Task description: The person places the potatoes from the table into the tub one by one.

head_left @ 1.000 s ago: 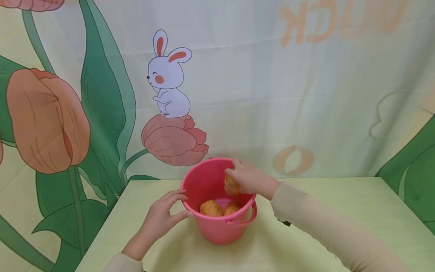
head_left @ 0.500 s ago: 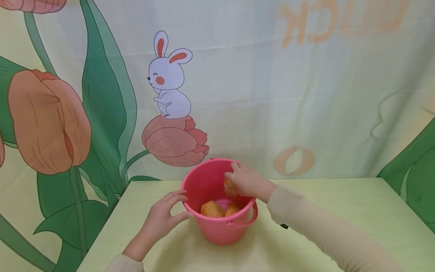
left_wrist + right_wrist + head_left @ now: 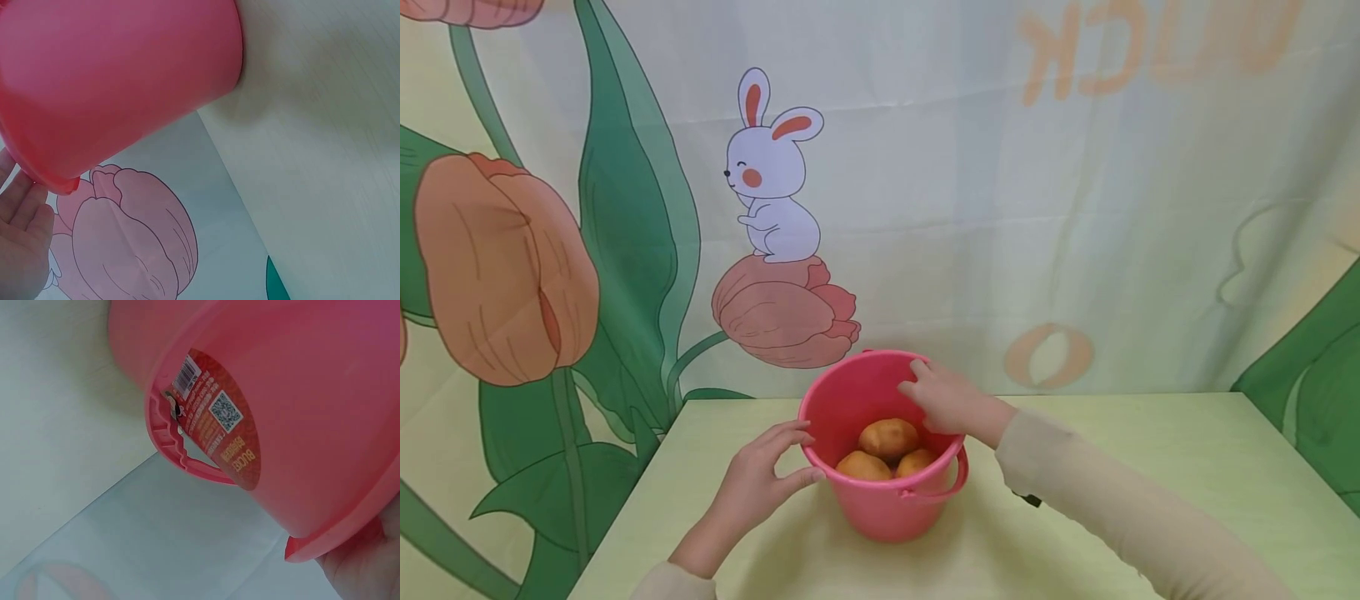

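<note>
A pink bucket (image 3: 891,508) stands on the table, with several brown potatoes visible inside. One potato (image 3: 888,439) lies behind a left one (image 3: 863,467) and a right one (image 3: 914,462). My right hand (image 3: 946,400) reaches over the bucket's right rim, fingers loosely bent inside above the potatoes, with none in its grasp. My left hand (image 3: 767,467) rests on the left rim, fingertips at the edge and thumb spread toward the near side. The left wrist view shows its fingers (image 3: 25,203) right at the rim; in the right wrist view most of my right hand is hidden.
The bucket's handle (image 3: 957,479) hangs down on its right side, beside a red label (image 3: 219,419). Behind the pale table (image 3: 1150,467) hangs a cloth backdrop (image 3: 925,208) printed with tulips and a rabbit.
My right hand has let go of the potato it held, which now lies in the bucket with the others. My left hand stays at the rim.
</note>
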